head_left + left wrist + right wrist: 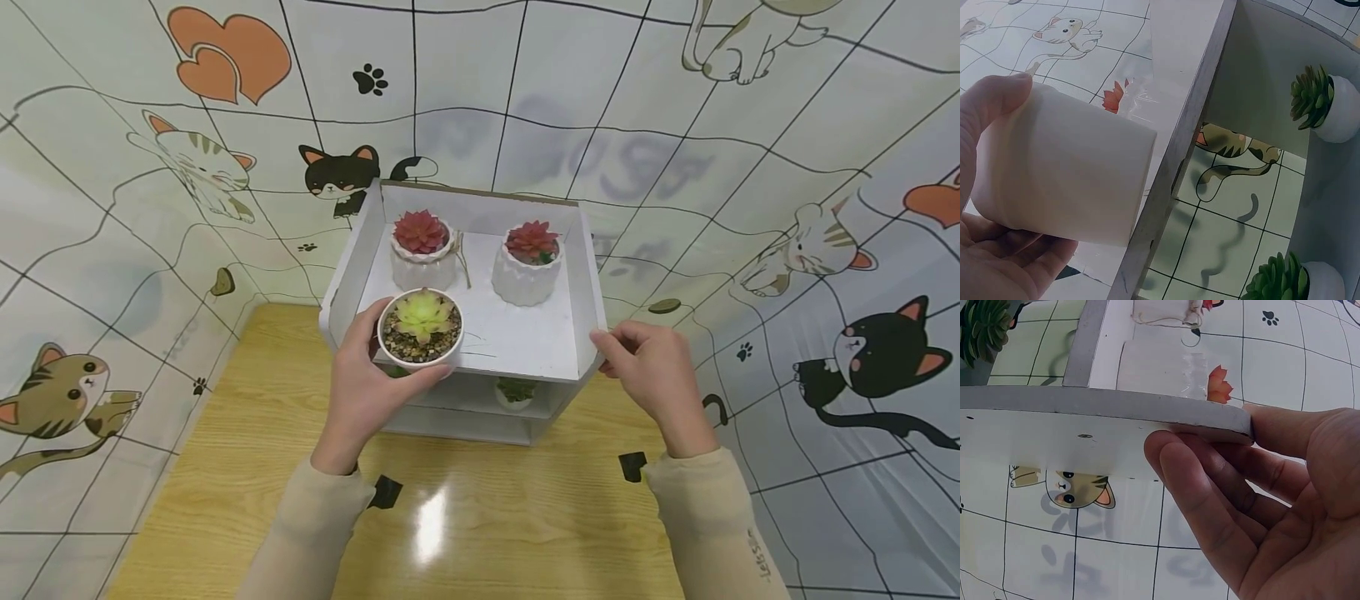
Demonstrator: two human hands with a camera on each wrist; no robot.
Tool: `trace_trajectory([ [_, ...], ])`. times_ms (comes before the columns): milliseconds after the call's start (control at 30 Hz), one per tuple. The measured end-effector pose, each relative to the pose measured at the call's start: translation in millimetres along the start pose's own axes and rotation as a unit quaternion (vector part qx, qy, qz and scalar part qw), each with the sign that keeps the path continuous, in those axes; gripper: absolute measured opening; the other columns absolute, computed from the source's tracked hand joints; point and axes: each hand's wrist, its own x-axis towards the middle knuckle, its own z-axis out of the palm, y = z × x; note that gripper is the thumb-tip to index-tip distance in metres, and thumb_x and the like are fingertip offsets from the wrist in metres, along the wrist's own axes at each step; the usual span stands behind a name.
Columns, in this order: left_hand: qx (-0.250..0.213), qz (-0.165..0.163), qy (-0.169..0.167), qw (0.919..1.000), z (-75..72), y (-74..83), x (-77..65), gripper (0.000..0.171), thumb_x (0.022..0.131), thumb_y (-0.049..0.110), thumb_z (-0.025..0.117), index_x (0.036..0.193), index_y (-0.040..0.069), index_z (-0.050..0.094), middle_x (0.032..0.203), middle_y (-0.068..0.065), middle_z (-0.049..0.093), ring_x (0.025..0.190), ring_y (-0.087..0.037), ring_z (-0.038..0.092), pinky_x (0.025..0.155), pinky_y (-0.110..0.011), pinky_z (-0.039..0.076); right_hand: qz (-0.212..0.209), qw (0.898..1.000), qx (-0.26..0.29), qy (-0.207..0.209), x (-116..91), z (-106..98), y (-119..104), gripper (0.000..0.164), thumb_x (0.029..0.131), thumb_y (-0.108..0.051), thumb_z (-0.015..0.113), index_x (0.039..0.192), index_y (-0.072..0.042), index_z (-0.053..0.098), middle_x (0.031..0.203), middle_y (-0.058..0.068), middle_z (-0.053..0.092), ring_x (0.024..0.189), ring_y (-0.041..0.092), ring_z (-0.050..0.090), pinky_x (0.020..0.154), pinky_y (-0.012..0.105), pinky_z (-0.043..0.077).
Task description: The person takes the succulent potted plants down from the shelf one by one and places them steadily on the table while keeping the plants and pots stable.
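My left hand [366, 379] grips a smooth white pot [1066, 165] around its side, thumb toward the front. In it, a yellow-green succulent [423, 314] stands in brown pebbles. The pot overlaps the front left of the top board of a white shelf unit [517, 346] in the head view; its base is right by the board's edge in the left wrist view. At the unit's right side panel [1116, 403], my right hand [648, 362] pinches the front corner between thumb and fingers. Two red succulents, one left [422, 258] and one right [527, 271], stand in white ribbed pots at the back.
Below the top board, small green succulents in white pots [1341, 109] stand on a lower shelf. The unit rests on a wood-grain table [240, 467] with two black tape patches [386, 492]. A cat-print sheet [480, 75] surrounds the back and sides.
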Motion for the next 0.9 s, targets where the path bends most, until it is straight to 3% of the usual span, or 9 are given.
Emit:
trace_trajectory([
  [367,0.010,0.015,0.002,0.9998,-5.0,-4.3,-0.4,0.098,0.059,0.018,0.103,0.145,0.009,0.055,0.137,-0.004,0.060,0.121,-0.017,0.057,0.101,-0.024,0.048,-0.006,1.000,-0.003,0.003,1.0,0.3,0.6,0.034,0.102,-0.033,0.067,0.085,-0.005,0.076,0.080,0.010,0.076,0.071,0.023,0.075,0.066,0.036,0.059],
  [733,0.028,0.012,0.001,0.9995,-13.6,-3.7,-6.8,0.097,0.060,0.017,0.102,0.145,0.009,0.055,0.135,-0.005,0.061,0.119,-0.018,0.057,0.100,-0.033,0.050,-0.014,1.000,-0.009,0.006,0.6,2.1,1.4,0.035,0.103,-0.032,0.066,0.080,-0.006,0.074,0.079,0.010,0.075,0.071,0.022,0.074,0.065,0.035,0.057],
  [900,0.020,0.009,-0.001,0.9998,-15.7,-3.4,-9.8,0.098,0.060,0.015,0.103,0.146,0.009,0.055,0.136,-0.004,0.060,0.121,-0.017,0.057,0.102,-0.024,0.049,-0.012,1.000,-0.010,0.006,0.0,1.1,-0.1,0.034,0.103,-0.031,0.066,0.081,-0.005,0.075,0.078,0.010,0.075,0.070,0.022,0.074,0.065,0.035,0.058],
])
